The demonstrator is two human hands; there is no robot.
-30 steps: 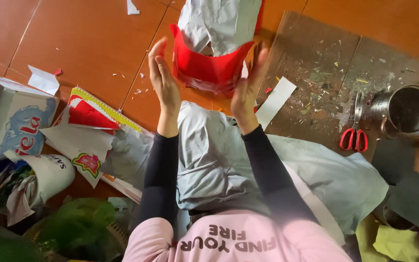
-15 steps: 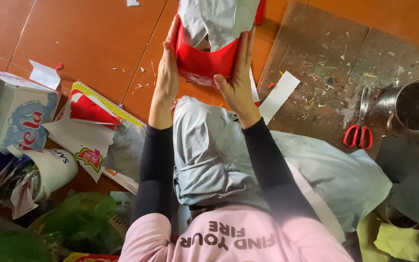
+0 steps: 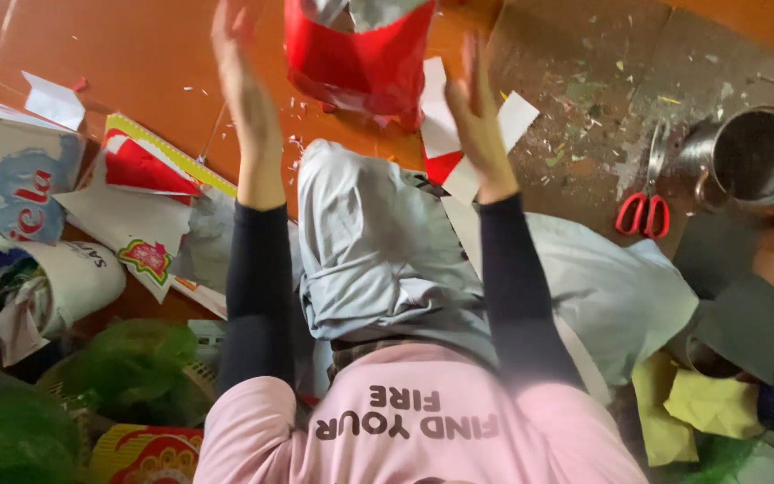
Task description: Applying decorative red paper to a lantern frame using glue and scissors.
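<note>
A red paper container [image 3: 356,56], open at the top and stuffed with grey paper, is seen near the far edge of the orange tiled floor [image 3: 127,54], between the two raised hands. The left hand [image 3: 242,67] is held flat and open beside the container's left side, with a clear gap between palm and paper. The right hand [image 3: 471,108] is likewise spread open just right of the container; whether its fingertips touch the red wall cannot be told because of blur. Nothing is gripped by either hand. White paper strips [image 3: 485,143] lie on the floor under the right hand. Red-handled scissors [image 3: 645,204] rest on a scrap-strewn cardboard sheet [image 3: 620,63] to the right, with a metal pot [image 3: 752,154] just beside them toward the floor's right edge. A printed cardboard box [image 3: 11,184] stands at the left edge, with cut printed paper [image 3: 141,193] next to it.
</note>
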